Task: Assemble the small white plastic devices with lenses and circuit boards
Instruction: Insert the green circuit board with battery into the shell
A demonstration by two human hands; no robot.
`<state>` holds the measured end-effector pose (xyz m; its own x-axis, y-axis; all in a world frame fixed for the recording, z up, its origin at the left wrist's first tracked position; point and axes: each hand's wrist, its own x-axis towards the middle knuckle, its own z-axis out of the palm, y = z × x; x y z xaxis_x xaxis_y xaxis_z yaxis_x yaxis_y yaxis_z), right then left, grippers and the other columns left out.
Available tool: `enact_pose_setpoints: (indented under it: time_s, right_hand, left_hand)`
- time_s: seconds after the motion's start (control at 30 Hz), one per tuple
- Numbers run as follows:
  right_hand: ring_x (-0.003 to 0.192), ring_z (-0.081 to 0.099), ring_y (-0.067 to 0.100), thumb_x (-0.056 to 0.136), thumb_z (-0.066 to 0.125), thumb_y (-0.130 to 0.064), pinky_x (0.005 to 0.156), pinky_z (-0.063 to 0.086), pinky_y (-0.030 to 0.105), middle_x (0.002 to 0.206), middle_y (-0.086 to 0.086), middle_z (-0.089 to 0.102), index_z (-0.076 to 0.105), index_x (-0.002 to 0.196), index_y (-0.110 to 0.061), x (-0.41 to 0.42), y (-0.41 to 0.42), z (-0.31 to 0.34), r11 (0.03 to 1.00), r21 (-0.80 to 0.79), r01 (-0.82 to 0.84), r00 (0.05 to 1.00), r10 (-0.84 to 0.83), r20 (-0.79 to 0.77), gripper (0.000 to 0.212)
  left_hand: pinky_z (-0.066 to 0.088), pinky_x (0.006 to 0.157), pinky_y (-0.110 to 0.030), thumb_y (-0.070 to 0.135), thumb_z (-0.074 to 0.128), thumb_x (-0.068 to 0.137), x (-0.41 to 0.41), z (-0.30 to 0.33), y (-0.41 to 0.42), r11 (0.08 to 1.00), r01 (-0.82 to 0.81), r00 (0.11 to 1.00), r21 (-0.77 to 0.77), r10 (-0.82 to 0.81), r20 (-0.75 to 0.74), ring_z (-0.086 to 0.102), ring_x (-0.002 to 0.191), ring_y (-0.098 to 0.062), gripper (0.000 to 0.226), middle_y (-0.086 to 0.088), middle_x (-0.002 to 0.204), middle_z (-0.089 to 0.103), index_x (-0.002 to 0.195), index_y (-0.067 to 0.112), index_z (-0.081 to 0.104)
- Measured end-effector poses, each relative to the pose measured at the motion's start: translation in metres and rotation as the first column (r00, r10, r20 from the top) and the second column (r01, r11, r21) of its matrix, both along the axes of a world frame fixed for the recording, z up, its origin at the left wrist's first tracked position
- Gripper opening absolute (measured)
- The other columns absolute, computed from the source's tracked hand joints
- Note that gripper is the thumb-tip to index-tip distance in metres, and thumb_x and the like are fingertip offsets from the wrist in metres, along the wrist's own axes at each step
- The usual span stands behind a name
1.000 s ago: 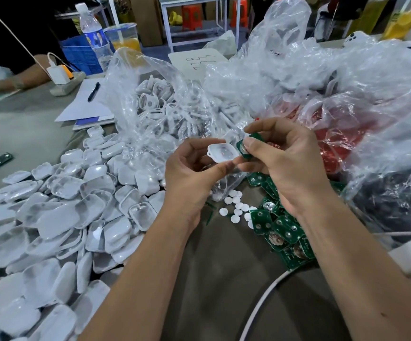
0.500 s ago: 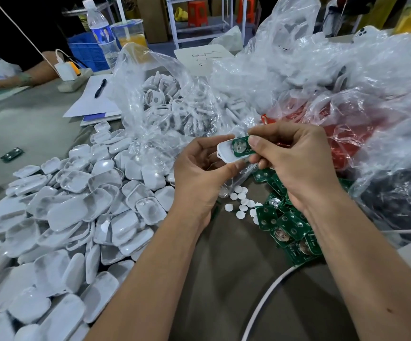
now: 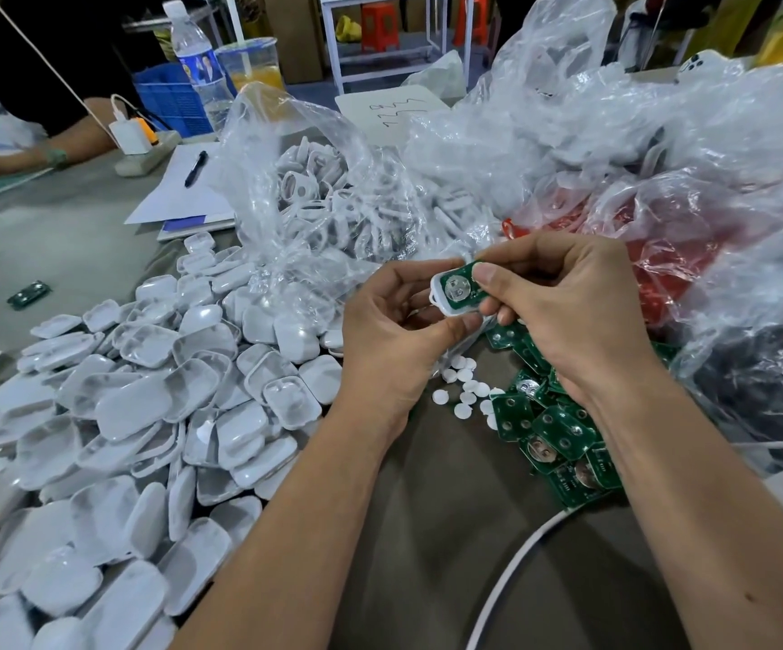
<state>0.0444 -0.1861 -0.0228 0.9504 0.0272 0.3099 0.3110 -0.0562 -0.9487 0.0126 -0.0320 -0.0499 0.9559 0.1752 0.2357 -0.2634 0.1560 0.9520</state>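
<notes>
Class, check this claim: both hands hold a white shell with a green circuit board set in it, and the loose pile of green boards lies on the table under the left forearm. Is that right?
Not quite. The head view shows the pile of green boards lying under the right forearm, not the left. The rest stands: the left hand and right hand hold the white shell with the green circuit board in it.

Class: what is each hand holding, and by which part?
Both hold one white shell with a green board: left hand at its lower edge, right hand on the board's right end.
</notes>
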Motion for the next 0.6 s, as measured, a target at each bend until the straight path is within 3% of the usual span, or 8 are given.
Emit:
enact_pose_setpoints:
  time_s: [0.37, 0.6]
  right_hand:
    - [0.057, 0.072, 0.018, 0.085, 0.085, -0.011, 0.055, 0.055, 0.021, 0.072, 0.004, 0.077, 0.08, 0.087, -0.017, -0.0036, -0.0001, 0.0035, 1.0, -0.031, -0.002, 1.0, 0.002, 0.006, 0.008]
    - [0.063, 0.072, 0.01, 0.073, 0.095, -0.027, 0.058, 0.056, 0.024, 0.073, -0.004, 0.076, 0.079, 0.085, -0.024, -0.0072, 0.0027, 0.005, 0.97, -0.221, 0.104, 0.993, -0.09, 0.074, 0.02]
  left_hand:
    - [0.061, 0.076, -0.03, -0.002, 0.092, 0.069, -0.0009, 0.0028, -0.0011, 1.0, 0.007, 1.0, -0.025, -0.006, 0.019, 0.076, 0.093, -0.022, 0.044, -0.009, 0.099, 0.079, 0.107, 0.005, 0.072]
    - [0.06, 0.079, -0.03, -0.003, 0.089, 0.068, -0.0009, 0.0025, -0.0001, 1.0, 0.013, 0.999, -0.022, -0.013, 0.029, 0.075, 0.098, -0.023, 0.042, -0.007, 0.103, 0.079, 0.106, 0.005, 0.072]
